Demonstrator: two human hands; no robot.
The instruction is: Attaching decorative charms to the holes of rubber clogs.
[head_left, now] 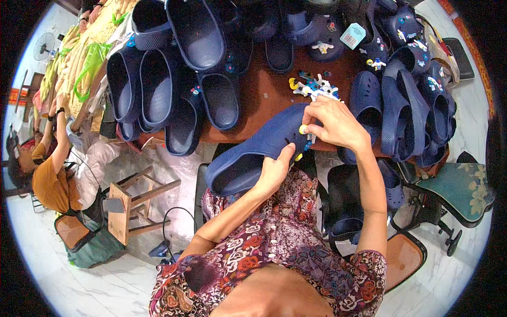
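Observation:
A navy blue foam clog (248,145) is held tilted above my lap at the table's near edge, its heel opening toward the lower left. My left hand (274,171) grips its side, thumb on the upper near the vent holes. Over the toe, my right hand (338,122) pinches a small yellow shoe charm (303,129) between thumb and fingertips. Other white, blue and yellow charms show on the toe beneath that hand. Just beyond it, a loose heap of charms (316,84) lies on the brown table (264,100).
Several navy clogs (157,87) crowd the table's left side, and charm-decorated ones (409,105) stand at the right. A paper tag (353,36) hangs among them. A wooden stool (140,203) and a chair (454,190) flank me. Another person (55,179) works at far left.

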